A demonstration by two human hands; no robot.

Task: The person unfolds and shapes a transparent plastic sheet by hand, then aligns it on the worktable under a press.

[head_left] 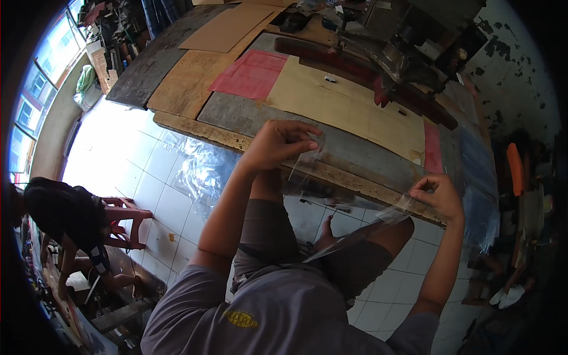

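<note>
A clear plastic sheet hangs between my two hands in front of the table edge, sagging over my lap; its outline is hard to follow. One corner is pinched between the thumb and fingers of my left hand, just above the wooden table edge. My right hand is closed on the other end, lower and to the right. Beyond them, a cream sheet lies on the grey work surface, with a red piece at its left end and another red piece at its right.
A machine with a long dark red bar stands over the far side of the table. Clear plastic is heaped left below the edge; more sheets hang at right. Another person sits at far left by a red stool.
</note>
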